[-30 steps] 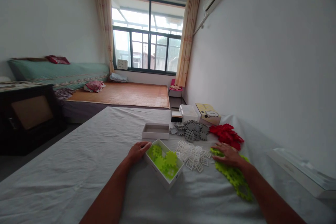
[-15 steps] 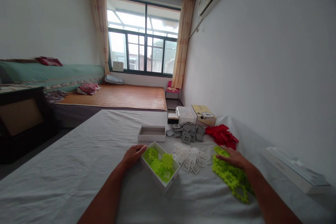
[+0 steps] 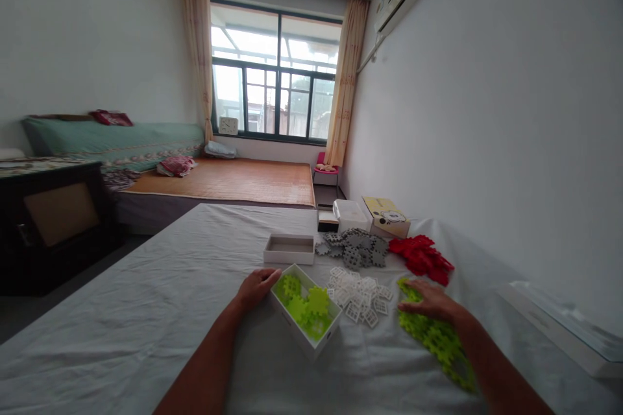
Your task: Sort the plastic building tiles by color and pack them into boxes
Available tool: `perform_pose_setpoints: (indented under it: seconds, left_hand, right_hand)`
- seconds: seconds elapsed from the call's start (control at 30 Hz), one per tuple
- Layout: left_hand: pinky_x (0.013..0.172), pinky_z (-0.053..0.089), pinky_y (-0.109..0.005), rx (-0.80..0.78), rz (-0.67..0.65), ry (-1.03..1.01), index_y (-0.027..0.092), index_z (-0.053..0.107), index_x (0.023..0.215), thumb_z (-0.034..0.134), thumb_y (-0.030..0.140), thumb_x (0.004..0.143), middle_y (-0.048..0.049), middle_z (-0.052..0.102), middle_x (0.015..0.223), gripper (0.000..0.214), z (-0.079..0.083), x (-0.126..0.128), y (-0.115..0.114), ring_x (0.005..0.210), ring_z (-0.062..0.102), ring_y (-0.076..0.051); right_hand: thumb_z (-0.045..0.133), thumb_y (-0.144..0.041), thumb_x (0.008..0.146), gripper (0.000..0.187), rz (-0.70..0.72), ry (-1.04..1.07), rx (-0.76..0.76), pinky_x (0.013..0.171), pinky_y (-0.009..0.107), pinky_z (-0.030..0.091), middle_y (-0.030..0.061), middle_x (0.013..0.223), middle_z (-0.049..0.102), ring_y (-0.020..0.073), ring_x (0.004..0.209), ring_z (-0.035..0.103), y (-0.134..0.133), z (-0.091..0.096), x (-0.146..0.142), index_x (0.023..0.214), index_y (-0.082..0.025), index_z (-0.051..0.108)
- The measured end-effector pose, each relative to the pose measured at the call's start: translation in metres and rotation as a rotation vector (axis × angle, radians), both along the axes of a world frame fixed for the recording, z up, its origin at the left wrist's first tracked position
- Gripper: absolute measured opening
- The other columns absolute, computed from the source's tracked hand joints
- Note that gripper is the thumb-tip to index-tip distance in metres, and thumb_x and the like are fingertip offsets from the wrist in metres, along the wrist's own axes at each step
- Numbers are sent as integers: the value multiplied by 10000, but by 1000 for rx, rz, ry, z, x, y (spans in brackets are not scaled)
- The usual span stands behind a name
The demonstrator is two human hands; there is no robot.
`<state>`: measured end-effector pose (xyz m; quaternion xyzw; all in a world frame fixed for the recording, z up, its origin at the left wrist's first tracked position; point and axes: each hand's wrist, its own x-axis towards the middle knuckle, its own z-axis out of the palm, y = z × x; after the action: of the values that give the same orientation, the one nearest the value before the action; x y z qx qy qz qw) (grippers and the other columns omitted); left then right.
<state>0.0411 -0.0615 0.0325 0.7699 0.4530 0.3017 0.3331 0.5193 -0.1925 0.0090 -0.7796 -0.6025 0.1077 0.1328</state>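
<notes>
The right hand's point(image 3: 431, 301) fingers were found parted over the green pieces point(image 3: 435, 337) heaped on the cloth point(image 3: 160, 311); none was visibly gripped. Pieces were judged light, stiff, best pinched by toothed edges. The left hand's point(image 3: 257, 288) fingers were placed at the white box's point(image 3: 295, 326) rim; grip could not be determined.

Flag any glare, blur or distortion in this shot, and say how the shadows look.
Head view: the window is washed out by daylight. Head view, right edge: the long white box looks soft and stretched, probably wide-lens distortion. Head view, foreground: the loose green pieces are slightly soft yet readable, and shadows on the white sheet are faint and soft-edged.
</notes>
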Motion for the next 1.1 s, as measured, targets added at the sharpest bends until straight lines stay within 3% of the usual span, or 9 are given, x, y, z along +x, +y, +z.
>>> perform_pose_setpoints:
  seconds: [0.13,0.33,0.6,0.97,1.1]
  left_hand:
    - [578,378,-242,-18,2,-9,155,604,615,404,608,731,-7,565,571,509,3,1,-2,665,528,-198]
    - [584,382,-246,-20,5,-14,157,604,620,400,611,730,-5,562,571,510,0,0,-2,665,528,-196]
    - [593,380,-241,8,-10,6,150,585,630,384,614,758,-5,564,596,522,-5,-1,3,652,521,-184]
    - [569,341,-226,70,-14,64,145,607,648,353,563,801,-4,577,620,513,-10,-2,5,639,522,-168]
    - [568,336,-218,67,-17,76,145,626,666,344,559,809,-3,596,635,521,-11,-3,6,646,529,-164]
  right_hand:
    - [641,-611,564,667,76,24,-35,1032,391,334,97,1254,562,303,1187,474,-2,4,3,1095,-208,637]
    - [696,-566,499,539,48,74,32,930,366,416,83,1092,643,306,1055,557,-11,8,16,910,-219,674]
    - [691,-446,518,702,-26,196,145,875,375,442,98,1098,659,329,1000,598,-21,11,15,1173,-212,591]
    - [629,-382,568,573,-92,122,188,808,369,470,70,1032,689,312,913,634,-31,7,18,1116,-215,628]
    - [617,-398,581,499,-107,105,271,766,341,483,45,972,704,277,864,649,-37,23,13,1047,-224,653]
